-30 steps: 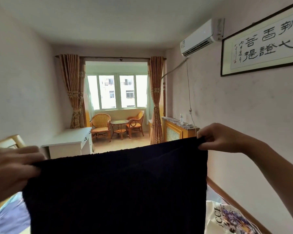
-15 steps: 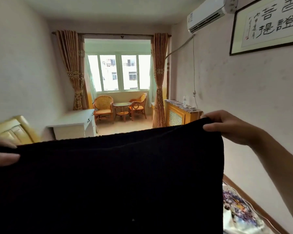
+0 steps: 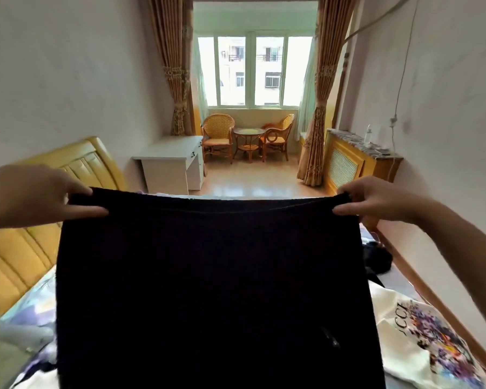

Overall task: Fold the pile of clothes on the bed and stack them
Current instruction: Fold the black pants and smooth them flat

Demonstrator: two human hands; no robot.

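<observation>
Head view: one dark garment (image 3: 213,290) hangs spread flat across the middle and lower frame, above the bed (image 3: 28,313).
Left hand (image 3: 37,197): grip pinched on the garment's upper left corner, middle left of frame.
Right hand (image 3: 376,202): grip pinched on the upper right corner, middle right of frame.
Count: two hands, one held garment; one white printed shirt (image 3: 424,343) lies on the bed, lower right.
Containers: none seen.
Background: two wicker chairs (image 3: 218,136), one white worktop (image 3: 170,160).
</observation>
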